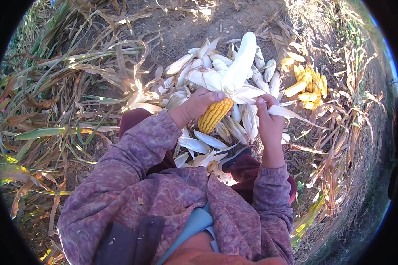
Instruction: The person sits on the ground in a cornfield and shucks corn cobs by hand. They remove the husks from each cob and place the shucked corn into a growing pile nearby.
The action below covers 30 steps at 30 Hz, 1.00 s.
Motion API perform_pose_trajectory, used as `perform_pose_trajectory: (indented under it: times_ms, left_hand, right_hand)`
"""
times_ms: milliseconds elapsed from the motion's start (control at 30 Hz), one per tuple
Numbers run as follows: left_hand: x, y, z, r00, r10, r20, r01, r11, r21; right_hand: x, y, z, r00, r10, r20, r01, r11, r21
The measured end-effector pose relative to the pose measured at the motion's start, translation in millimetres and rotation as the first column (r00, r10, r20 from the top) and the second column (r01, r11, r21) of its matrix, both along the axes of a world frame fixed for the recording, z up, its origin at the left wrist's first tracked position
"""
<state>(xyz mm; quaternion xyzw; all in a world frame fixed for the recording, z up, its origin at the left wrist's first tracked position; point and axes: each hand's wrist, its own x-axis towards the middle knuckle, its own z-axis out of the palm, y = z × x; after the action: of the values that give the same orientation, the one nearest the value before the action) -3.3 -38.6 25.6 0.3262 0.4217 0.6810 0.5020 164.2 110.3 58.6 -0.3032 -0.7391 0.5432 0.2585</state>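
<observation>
My left hand (200, 105) grips an ear of corn (215, 116) near its base, the bare yellow kernels pointing down toward me. Pale husk leaves (240, 64) are folded back from the ear and stand up beyond it, still joined at the base. My right hand (269, 114) pinches a strip of husk (287, 113) at the ear's right side, its loose end trailing to the right. Just beyond and beneath both hands lies a heap of unhusked corn ears (185, 68). Loose husks (199, 144) lie on the ground between my legs.
Husked yellow cobs (308, 81) are piled on the ground to the right of the heap. Dry corn stalks and leaves (53, 86) cover the left side, with more dry leaves (338, 159) on the right. My shoe (233, 158) is close to the heap's near edge.
</observation>
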Motion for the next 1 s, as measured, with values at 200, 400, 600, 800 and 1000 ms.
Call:
perform_pose_trajectory:
  times_ms: [200, 400, 600, 800, 1000]
  left_hand:
    - [-1, 0, -3, 1.0, -0.02, -0.007, 0.02, 1.0, 0.008]
    - [0, 4, -10, 0.996, 0.004, -0.084, -0.001, 0.999, 0.039]
    - [-3, 2, -12, 0.982, -0.183, 0.047, 0.185, 0.983, -0.02]
    - [4, 7, -12, 0.961, -0.065, -0.269, 0.079, 0.996, 0.039]
    - [7, 8, -3, 0.832, -0.111, -0.543, 0.127, 0.992, -0.009]
  right_hand:
    - [1, 3, -1, 0.999, 0.007, 0.045, -0.002, 0.995, -0.103]
    - [4, 2, 2, 0.968, 0.143, 0.207, -0.131, 0.989, -0.071]
    - [-2, -8, 26, 0.973, 0.161, -0.166, -0.214, 0.899, -0.382]
    - [12, 7, 8, 0.983, 0.138, -0.123, -0.185, 0.743, -0.644]
    - [6, 3, 9, 0.999, 0.006, -0.051, -0.034, 0.816, -0.576]
